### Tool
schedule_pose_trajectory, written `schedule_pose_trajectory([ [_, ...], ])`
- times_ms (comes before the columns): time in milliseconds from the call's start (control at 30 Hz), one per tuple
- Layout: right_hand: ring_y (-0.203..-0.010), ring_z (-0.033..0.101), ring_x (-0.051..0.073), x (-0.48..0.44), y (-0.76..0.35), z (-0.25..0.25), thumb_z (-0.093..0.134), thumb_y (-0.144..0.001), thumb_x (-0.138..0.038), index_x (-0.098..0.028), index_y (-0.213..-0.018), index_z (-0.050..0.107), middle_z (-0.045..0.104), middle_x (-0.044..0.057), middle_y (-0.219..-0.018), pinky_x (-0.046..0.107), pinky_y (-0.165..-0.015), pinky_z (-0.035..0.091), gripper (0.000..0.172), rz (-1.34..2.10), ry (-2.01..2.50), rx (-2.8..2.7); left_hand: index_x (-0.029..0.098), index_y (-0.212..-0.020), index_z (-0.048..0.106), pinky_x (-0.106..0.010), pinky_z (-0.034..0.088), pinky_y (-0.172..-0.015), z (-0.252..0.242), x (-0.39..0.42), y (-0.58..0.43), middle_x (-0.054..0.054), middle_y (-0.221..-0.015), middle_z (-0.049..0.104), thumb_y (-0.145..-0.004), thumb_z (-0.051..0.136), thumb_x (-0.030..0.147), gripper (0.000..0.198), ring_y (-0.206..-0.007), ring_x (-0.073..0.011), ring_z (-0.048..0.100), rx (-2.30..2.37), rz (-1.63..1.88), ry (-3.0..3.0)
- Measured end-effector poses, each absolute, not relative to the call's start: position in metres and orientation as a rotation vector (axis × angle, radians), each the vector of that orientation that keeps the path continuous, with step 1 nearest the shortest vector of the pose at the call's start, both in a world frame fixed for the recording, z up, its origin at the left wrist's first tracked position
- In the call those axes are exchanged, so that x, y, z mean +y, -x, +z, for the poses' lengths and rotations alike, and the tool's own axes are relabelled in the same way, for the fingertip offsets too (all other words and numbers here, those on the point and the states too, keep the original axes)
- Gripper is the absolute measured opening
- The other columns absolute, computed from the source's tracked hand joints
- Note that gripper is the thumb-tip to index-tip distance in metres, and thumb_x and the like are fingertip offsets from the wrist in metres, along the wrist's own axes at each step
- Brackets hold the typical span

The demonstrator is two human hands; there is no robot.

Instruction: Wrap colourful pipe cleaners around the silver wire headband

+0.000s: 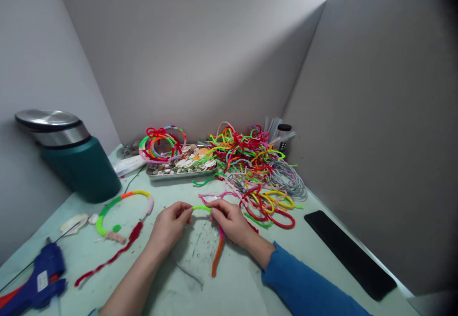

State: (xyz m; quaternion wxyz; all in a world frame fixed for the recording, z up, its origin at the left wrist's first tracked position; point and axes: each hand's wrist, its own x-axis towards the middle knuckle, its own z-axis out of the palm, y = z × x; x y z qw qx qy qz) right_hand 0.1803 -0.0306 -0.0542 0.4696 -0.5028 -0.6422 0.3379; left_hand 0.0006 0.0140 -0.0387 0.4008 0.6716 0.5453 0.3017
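A bright green pipe cleaner (201,208) stretches between my two hands over the middle of the table. My left hand (173,225) pinches one end of it. The other end sits between the closed fingers of my right hand (231,220). Below my right hand hangs an orange and pink fuzzy length (218,256); where it joins is hidden by the fingers. Left of my hands lies a ring wrapped in several colours (104,211), with a red pipe cleaner (107,261) trailing from it. A small green disc (116,228) rests inside the ring.
A blue glue gun (45,278) and a teal bottle (80,163) stand left. At the back are a metal tray (179,177) of small pieces, stacked wrapped rings (159,149) and a heap of pipe cleaners (246,151). A black strip (348,254) lies right. Grey partitions enclose the table.
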Motion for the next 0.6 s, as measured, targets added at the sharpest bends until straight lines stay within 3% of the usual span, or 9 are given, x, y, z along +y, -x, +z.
schedule_pose_trajectory([
  [300, -0.056, 0.045, 0.008, -0.0313, -0.1803, -0.0583, 0.048, -0.081, -0.020, -0.018, -0.095, 0.060, 0.052, -0.003, -0.064, 0.018, -0.051, 0.033, 0.018, 0.735, 1.277, -1.638, 0.015, -0.073, 0.062, -0.020, 0.025, -0.038, -0.0354, 0.0130, -0.0029, 0.003, -0.055, 0.057, -0.070, 0.052, 0.045, 0.032, -0.035, -0.0058, 0.034, 1.363, 0.687, -1.615],
  [600, -0.059, 0.047, 0.009, -0.0309, -0.1790, -0.0553, 0.047, -0.082, -0.021, -0.017, -0.093, 0.060, 0.054, -0.002, -0.066, 0.019, -0.053, 0.035, 0.018, 0.663, 1.277, -1.598, 0.014, -0.087, 0.061, -0.019, 0.021, -0.033, -0.0348, 0.0103, -0.0062, 0.003, -0.059, 0.056, -0.065, 0.054, 0.049, 0.042, -0.033, -0.0044, 0.031, 1.314, 0.691, -1.436],
])
